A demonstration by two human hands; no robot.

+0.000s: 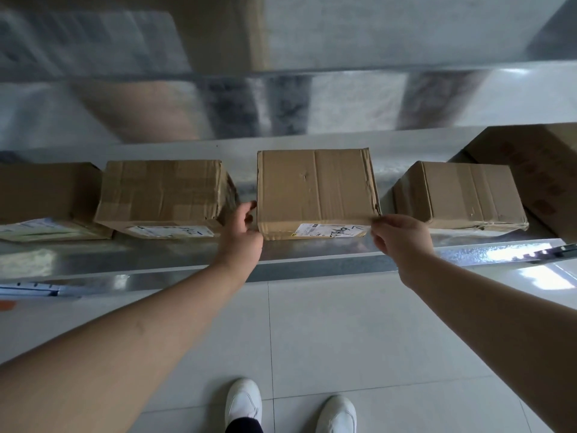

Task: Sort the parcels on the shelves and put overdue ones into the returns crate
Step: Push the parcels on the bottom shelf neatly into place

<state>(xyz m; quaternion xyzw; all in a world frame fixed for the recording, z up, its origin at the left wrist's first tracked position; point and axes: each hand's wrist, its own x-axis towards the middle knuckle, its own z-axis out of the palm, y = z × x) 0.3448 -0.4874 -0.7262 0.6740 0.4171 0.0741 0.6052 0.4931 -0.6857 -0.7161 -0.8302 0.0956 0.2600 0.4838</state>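
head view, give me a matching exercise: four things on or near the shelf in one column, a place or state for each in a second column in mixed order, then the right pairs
Column one
1. middle box
2. crushed box
3. right box
4. white shoes

Column two
A. on the tiled floor, below the shelf
B. between the left hand and right hand
C. right end dented and torn, left of the left hand
D. alone on the shelf beyond the right hand, no hand on it

Pairs: 1-B, 2-C, 3-D, 4-A
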